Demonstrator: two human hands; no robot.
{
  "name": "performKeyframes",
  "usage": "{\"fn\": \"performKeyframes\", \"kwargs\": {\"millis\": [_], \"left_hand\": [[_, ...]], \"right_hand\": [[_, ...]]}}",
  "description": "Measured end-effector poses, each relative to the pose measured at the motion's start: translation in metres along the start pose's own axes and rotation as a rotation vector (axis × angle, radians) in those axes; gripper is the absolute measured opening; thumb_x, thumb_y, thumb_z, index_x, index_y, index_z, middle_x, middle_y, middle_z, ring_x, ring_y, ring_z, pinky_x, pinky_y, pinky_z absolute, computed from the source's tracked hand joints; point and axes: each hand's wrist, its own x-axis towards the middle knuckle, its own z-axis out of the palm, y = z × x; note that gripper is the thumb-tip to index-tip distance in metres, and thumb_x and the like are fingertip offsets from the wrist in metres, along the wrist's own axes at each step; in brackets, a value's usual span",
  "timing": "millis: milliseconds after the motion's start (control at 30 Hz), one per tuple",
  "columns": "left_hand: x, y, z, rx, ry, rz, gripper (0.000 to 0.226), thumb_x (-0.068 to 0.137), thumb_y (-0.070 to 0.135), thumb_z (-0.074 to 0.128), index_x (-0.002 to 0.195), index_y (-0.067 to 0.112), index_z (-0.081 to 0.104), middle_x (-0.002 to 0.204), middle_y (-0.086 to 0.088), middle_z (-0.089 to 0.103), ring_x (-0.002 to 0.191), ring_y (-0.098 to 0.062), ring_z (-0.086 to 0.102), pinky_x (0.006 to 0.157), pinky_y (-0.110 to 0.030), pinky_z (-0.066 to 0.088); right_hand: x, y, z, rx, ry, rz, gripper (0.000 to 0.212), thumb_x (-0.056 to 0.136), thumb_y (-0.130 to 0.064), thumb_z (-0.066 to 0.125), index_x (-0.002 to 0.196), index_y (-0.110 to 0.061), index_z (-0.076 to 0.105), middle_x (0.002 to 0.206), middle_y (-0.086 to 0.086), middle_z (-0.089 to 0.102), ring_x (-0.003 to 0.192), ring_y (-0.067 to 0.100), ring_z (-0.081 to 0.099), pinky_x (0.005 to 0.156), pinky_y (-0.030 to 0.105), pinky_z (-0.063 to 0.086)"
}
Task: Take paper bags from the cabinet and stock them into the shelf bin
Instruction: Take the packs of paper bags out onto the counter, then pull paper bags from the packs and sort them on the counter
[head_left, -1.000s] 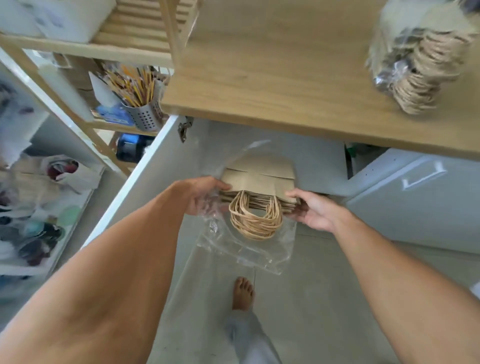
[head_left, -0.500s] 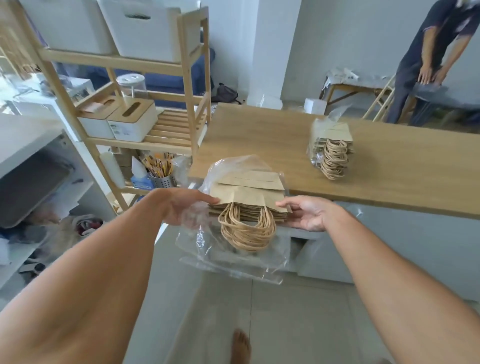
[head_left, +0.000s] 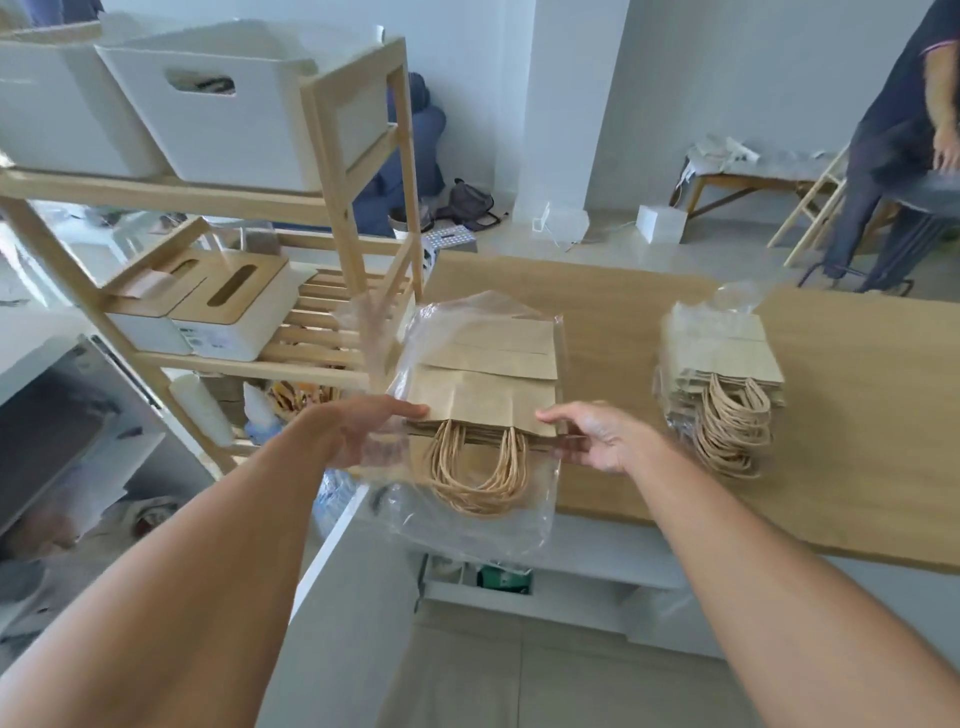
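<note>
Two hands share this load: my left hand (head_left: 363, 434) pinches the near left corner of the wrapped bundle of paper bags (head_left: 485, 387) and my right hand (head_left: 597, 436) cups the near right corner, fingers curled on the clear plastic wrap (head_left: 467, 525), neither fully shut around it. A second ago the bundle was low, down by the cabinet (head_left: 488, 577) under the wooden counter (head_left: 857, 415); now I have raised it level with the counter's near left edge, twisted handles hanging toward me. I judge the fetching done and the stocking still ahead. Another wrapped bundle (head_left: 722, 379) already lies on the counter to the right, well apart. The white bin (head_left: 218, 124) on the wooden shelf (head_left: 332, 156) sits up to the left. No brand, label or writing on the bags or wrap is readable.
</note>
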Motion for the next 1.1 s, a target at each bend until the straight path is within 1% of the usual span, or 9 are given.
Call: {"fn": "performKeyframes", "kwargs": {"millis": [100, 300, 467, 567, 600, 667, 767, 900, 1100], "left_hand": [[0.048, 0.008, 0.003, -0.025, 0.031, -0.033, 0.049, 0.086, 0.022, 0.086, 0.126, 0.005, 0.065, 0.135, -0.013, 0.066, 0.100, -0.029, 0.072, 0.108, -0.046, 0.054], [0.115, 0.035, 0.007, -0.015, 0.128, -0.019, 0.041, 0.094, 0.029, 0.078, 0.122, 0.002, 0.066, 0.111, -0.017, 0.076, 0.089, -0.029, 0.072, 0.088, -0.043, 0.062], [0.150, 0.053, 0.009, 0.117, 0.442, 0.061, 0.055, 0.090, 0.051, 0.077, 0.122, 0.006, 0.065, 0.096, -0.010, 0.069, 0.074, -0.022, 0.063, 0.064, -0.031, 0.051], [0.152, 0.049, 0.014, 0.131, 0.609, 0.071, 0.072, 0.083, 0.058, 0.081, 0.130, 0.008, 0.060, 0.109, -0.012, 0.069, 0.091, -0.028, 0.069, 0.075, -0.038, 0.056], [0.148, 0.048, 0.018, 0.157, 0.684, 0.087, 0.077, 0.081, 0.061, 0.081, 0.134, 0.010, 0.057, 0.119, -0.013, 0.067, 0.103, -0.032, 0.068, 0.086, -0.044, 0.057], [0.136, 0.047, 0.029, 0.269, 0.868, 0.167, 0.078, 0.082, 0.062, 0.079, 0.136, 0.013, 0.052, 0.135, -0.016, 0.056, 0.124, -0.038, 0.057, 0.106, -0.052, 0.048], [0.110, 0.054, 0.048, 0.474, 1.035, 0.346, 0.063, 0.086, 0.061, 0.073, 0.127, 0.018, 0.053, 0.135, -0.017, 0.052, 0.125, -0.037, 0.047, 0.107, -0.050, 0.039], [0.082, 0.071, 0.081, 0.497, 0.876, 0.625, 0.052, 0.091, 0.061, 0.065, 0.123, 0.021, 0.055, 0.122, -0.007, 0.057, 0.115, -0.031, 0.053, 0.101, -0.046, 0.044], [0.038, 0.097, 0.165, 0.223, 0.244, 0.688, 0.048, 0.094, 0.056, 0.068, 0.123, 0.021, 0.055, 0.123, -0.003, 0.064, 0.107, -0.021, 0.066, 0.094, -0.042, 0.056]], "right_hand": [[0.048, -0.009, 0.000, -0.059, 0.024, 0.040, 0.020, 0.084, -0.010, 0.084, 0.089, -0.013, 0.065, 0.084, 0.005, 0.061, 0.072, 0.017, 0.058, 0.064, 0.029, 0.052], [0.124, -0.042, 0.004, -0.167, 0.109, 0.014, 0.021, 0.084, -0.021, 0.086, 0.091, -0.017, 0.066, 0.093, 0.001, 0.068, 0.080, 0.014, 0.062, 0.069, 0.030, 0.054], [0.144, -0.059, 0.012, -0.100, 0.163, -0.018, 0.031, 0.091, -0.026, 0.079, 0.084, -0.025, 0.050, 0.091, -0.004, 0.061, 0.078, 0.010, 0.053, 0.073, 0.031, 0.044], [0.141, -0.059, 0.017, -0.041, 0.171, -0.019, 0.023, 0.091, -0.033, 0.079, 0.092, -0.025, 0.057, 0.098, -0.003, 0.065, 0.082, 0.012, 0.055, 0.068, 0.030, 0.042], [0.137, -0.058, 0.017, -0.027, 0.181, -0.032, 0.030, 0.088, -0.039, 0.079, 0.107, -0.024, 0.062, 0.110, -0.002, 0.067, 0.091, 0.013, 0.059, 0.069, 0.030, 0.045], [0.133, -0.052, 0.014, 0.001, 0.212, -0.064, 0.069, 0.086, -0.049, 0.078, 0.145, -0.026, 0.050, 0.136, -0.002, 0.061, 0.112, 0.018, 0.060, 0.075, 0.034, 0.056], [0.107, -0.046, 0.004, -0.051, 0.282, -0.127, 0.072, 0.091, -0.054, 0.070, 0.152, -0.024, 0.046, 0.144, -0.001, 0.056, 0.121, 0.021, 0.058, 0.083, 0.039, 0.060], [0.061, -0.054, -0.026, -0.107, 0.285, -0.271, 0.036, 0.099, -0.038, 0.068, 0.127, -0.016, 0.068, 0.117, 0.004, 0.073, 0.097, 0.016, 0.070, 0.082, 0.035, 0.064], [-0.030, -0.064, -0.099, -0.183, 0.455, -0.417, 0.016, 0.098, -0.028, 0.067, 0.110, -0.018, 0.073, 0.098, 0.000, 0.077, 0.078, 0.013, 0.071, 0.065, 0.025, 0.059]]}}
